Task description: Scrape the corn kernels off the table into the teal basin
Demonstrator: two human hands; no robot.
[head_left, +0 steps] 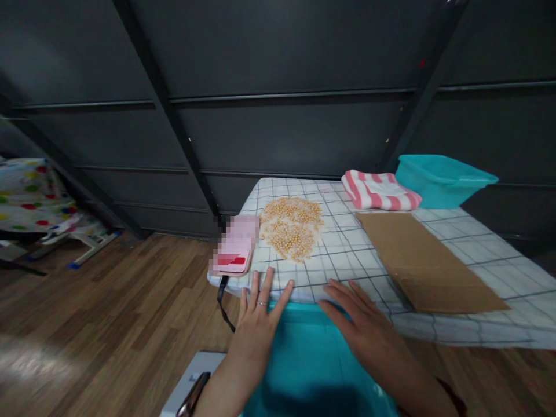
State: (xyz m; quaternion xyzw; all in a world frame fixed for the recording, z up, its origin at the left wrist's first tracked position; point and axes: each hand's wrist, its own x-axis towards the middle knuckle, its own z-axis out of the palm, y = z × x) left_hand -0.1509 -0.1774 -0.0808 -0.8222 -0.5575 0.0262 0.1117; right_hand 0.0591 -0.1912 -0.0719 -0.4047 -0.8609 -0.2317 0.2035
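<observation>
My left hand has its fingers spread over the table's front edge, beside the left rim of a teal plastic tub; a ring circles one finger. On the other side of the tub's rim, my right hand is stretched out with nothing in it. Whether either palm touches the cloth I cannot tell. Beyond the fingertips, a spread of yellow beans mixed with whitish grains lies on the checked tablecloth. To the left of the beans rests a pink phone, a black cable at its lower end.
A flat piece of cardboard lies on the table's right part. Behind it are a folded pink-striped towel and a smaller teal basin. A dark panelled wall closes off the back. Low on the left is a grey-white object.
</observation>
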